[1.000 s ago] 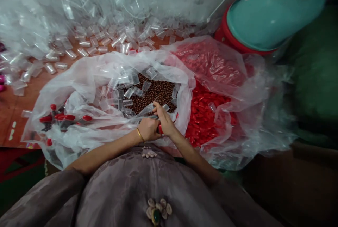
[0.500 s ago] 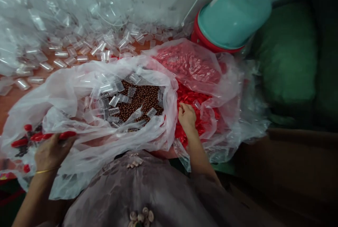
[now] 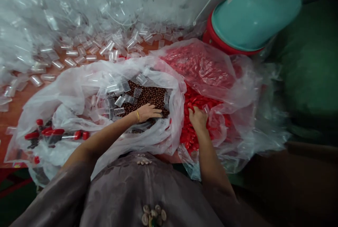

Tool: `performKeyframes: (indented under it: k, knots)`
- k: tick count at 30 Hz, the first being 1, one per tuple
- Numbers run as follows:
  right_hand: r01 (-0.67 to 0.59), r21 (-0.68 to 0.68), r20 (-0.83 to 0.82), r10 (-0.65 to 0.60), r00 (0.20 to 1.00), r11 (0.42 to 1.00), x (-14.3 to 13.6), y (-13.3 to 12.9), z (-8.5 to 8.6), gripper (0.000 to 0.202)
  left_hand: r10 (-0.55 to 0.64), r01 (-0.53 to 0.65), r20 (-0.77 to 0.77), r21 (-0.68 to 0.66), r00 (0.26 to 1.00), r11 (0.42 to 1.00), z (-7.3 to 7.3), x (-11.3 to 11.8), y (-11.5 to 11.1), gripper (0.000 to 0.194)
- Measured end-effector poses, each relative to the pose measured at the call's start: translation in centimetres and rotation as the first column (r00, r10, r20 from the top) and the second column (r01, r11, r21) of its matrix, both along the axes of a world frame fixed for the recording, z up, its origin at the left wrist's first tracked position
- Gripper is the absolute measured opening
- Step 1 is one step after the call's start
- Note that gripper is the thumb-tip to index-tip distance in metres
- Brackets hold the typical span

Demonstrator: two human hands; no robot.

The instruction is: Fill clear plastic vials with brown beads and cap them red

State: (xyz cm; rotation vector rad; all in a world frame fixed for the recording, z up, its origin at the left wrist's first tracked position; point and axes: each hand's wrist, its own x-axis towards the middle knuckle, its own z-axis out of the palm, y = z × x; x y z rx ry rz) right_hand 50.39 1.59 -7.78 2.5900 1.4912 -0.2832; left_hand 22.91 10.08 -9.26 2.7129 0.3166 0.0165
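My left hand (image 3: 149,112) lies palm down over the small brown balls (image 3: 148,94) in an open white plastic bag (image 3: 79,75), fingers extended and apart. Clear plastic tubes (image 3: 120,100) lie among the balls. Over the red pieces (image 3: 191,128) in the neighbouring bag, my right hand (image 3: 197,116) has its thumb and fingers closed on a red piece (image 3: 190,105). At the left end of the white plastic, several dark-filled tubes with red caps (image 3: 56,132) are gathered near my left forearm.
Many clear tubes (image 3: 71,53) are heaped along the wall at the back left. A turquoise basin (image 3: 253,15) sits tilted on a red tub (image 3: 208,35) at the back right. Clear plastic sheeting (image 3: 269,121) spreads at the right.
My left hand has moved right from the red-capped tubes to the brown balls, and a red-capped tube has been let go. My right hand stays at the red pieces.
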Motion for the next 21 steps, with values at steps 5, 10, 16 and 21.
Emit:
performKeyframes:
  k: [5,10,16,21]
  knots:
    - [0.162,0.256,-0.178,-0.119,0.977,0.953,-0.4,-2.3,-0.7,0.05,0.133,-0.129,0.008,-0.179,0.991,0.975,0.0,0.7,-0.4,0.028]
    - [0.2,0.442,-0.29,-0.072,0.954,0.874,-1.9,-3.1,-0.5,0.057,0.623,-0.712,-0.371,-0.508,0.689,0.484,1.1,-2.6,-0.3,0.033]
    - [0.183,0.49,-0.407,0.039,0.912,0.852,-4.1,-1.2,0.4,0.051,0.609,-0.883,-0.64,-0.343,0.468,0.319,0.4,-3.1,3.3,0.038]
    - [0.239,0.496,-0.521,0.066,0.851,0.835,-5.4,0.3,1.3,0.042,0.741,-0.911,-0.53,-0.242,0.413,0.334,-0.6,0.2,5.5,0.036]
